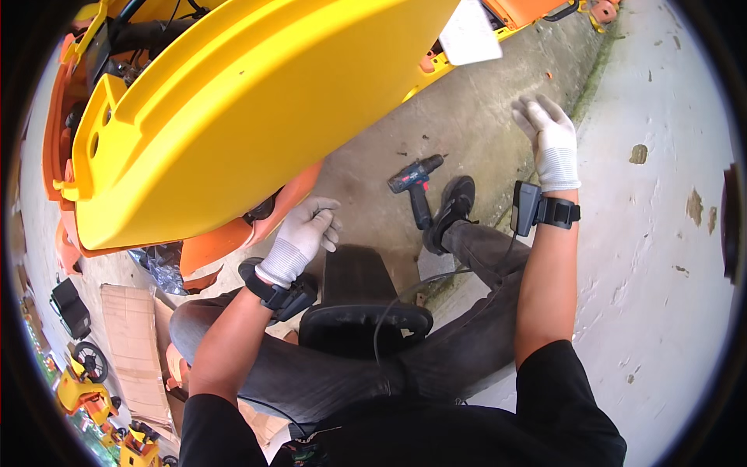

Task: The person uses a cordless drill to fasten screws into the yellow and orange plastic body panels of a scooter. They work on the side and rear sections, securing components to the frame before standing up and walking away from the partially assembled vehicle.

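My left hand (309, 231), in a white knit glove, hovers just beside the lower edge of a large yellow plastic body panel (257, 117). Its fingers are loosely bent and apart, and nothing shows in them. Out to the right, my right hand (549, 134) is raised in a matching glove. Its fingers stretch forward, slightly bent, with no object in them. Between the hands, a dark cordless drill (415, 183) lies on the concrete floor beside my shoe (454, 208). Beneath the yellow panel sits an orange panel (222, 245).
A black plastic part (362, 311) stands between my knees. A cable (381, 323) crosses my lap. Flattened cardboard (132, 350) and a black case (71, 308) lie at left. A pale wall (654, 257) rises at right. A white sheet (470, 35) is at the top.
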Demonstrator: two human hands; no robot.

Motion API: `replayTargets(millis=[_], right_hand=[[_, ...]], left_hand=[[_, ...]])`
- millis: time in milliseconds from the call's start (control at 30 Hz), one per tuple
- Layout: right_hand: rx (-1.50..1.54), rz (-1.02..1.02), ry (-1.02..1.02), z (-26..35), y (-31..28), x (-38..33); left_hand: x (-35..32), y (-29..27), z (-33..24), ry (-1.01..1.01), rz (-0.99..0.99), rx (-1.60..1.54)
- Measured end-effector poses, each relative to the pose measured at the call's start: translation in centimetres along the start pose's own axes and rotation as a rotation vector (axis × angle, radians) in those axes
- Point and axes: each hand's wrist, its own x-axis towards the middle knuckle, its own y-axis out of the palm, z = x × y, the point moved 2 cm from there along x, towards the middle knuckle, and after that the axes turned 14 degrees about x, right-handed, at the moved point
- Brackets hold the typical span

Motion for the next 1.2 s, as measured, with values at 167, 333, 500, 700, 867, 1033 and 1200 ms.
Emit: replayTargets(millis=[167,333,500,700,867,1033,1200], right_hand=[[-0.420,0.136,0.049,-2.0,0.7,-0.9],[-0.944,0.291,-0.073,-12.0,-2.5,-0.5],[-1.241,0.362,0.271,-22.3,-3.7,-2.9],[-1.255,0.215,0.563,-33.6,-7.6,-7.2],[-1.355,0.067,0.612,-37.6,-4.8,-10.0],[-1.331,0.012,0.583,-36.9,-3.7,-9.1],[-1.211,0.022,0.635,-33.7,-2.4,-8.8]], left_hand=[[-0.4,0.4,-0.8,-0.056,-0.059,0.047],[-0.6,0.9,-1.0,-0.034,-0.025,0.144],[-1.2,-0.1,-0.9,0.008,-0.055,0.197],[-1.5,0.5,-2.0,0.011,-0.053,0.178],[-2.1,0.2,-0.7,-0.053,-0.040,0.143],[-2.6,0.4,0.0,-0.114,-0.028,0.183],[-2.8,1.1,0.6,-0.093,0.158,0.284]])
